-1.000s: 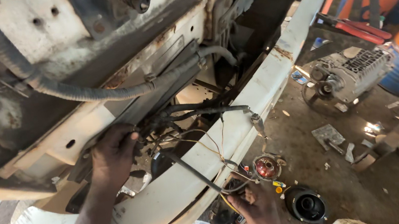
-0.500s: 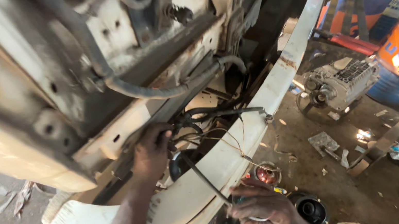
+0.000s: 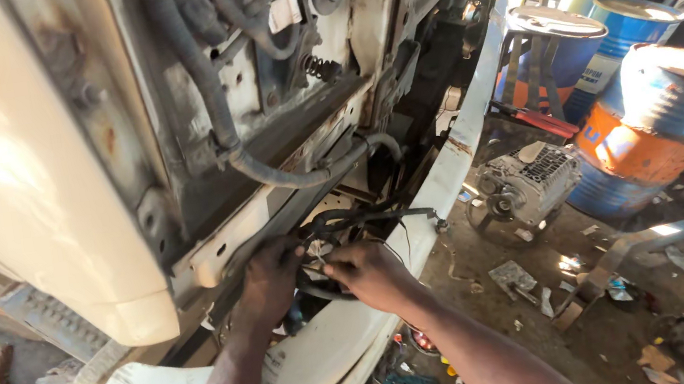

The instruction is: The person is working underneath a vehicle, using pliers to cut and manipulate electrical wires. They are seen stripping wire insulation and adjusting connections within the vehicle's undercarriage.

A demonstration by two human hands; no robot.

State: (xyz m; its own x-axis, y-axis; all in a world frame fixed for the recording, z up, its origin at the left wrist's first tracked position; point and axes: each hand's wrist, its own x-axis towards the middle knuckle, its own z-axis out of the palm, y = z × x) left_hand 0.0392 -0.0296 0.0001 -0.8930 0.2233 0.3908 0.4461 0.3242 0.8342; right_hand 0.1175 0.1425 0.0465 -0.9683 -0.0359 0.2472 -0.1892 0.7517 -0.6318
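- Workshop yard with a dirt floor (image 3: 501, 241), littered with scraps and small parts; sunlight falls from the upper right.
- Front of a cream-white vehicle (image 3: 10, 176) fills the left and centre, its panels removed so that hoses, pulleys and brackets show.
- White bumper (image 3: 328, 345) runs from the lower left up toward the upper right, below the open front.
- Bundle of black wires (image 3: 363, 216) — the thing being worked on — sits in the gap between the bumper and the rusty frame, just above both hands.
- Left hand (image 3: 269, 278): fingers curled and reaching into the gap, touching the wires from the left; whether it grips one cannot be told, since the fingertips are hidden.
- Right hand (image 3: 371, 272): fingers pressed together, thumb and forefinger pinching a thin pale wire end where it meets the left hand.
- Grey corrugated hose (image 3: 268, 171) sags across the frame above the hands, apart from them.
- Grey finned motor part (image 3: 527, 179) lies on the ground right of the bumper, well apart from the hands.
- Blue drums (image 3: 661, 111) stand at the right — the nearest one has an orange band; a round-topped stool (image 3: 554, 21) stands behind.
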